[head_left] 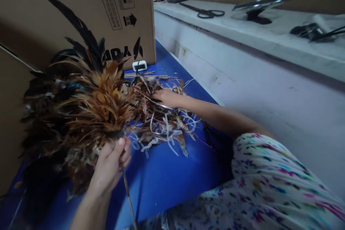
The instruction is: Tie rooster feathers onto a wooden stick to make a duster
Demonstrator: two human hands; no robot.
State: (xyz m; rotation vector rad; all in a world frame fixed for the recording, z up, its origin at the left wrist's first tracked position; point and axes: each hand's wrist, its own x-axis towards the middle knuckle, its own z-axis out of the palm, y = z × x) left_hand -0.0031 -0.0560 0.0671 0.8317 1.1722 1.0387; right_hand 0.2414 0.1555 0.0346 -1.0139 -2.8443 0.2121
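My left hand is closed around a thin stick at the base of a bunch of brown feathers. The stick runs down toward the bottom edge of the view. Out to the right, my right hand reaches into a loose pile of feathers and strings; its fingertips are hidden among them. Clear plastic strips and thin red strings lie tangled at the near side of that pile. Black feathers stick up at the back left.
A large cardboard box stands behind the feathers on the blue table, with a small white device before it. Black scissors and a stand rest on the white ledge at right.
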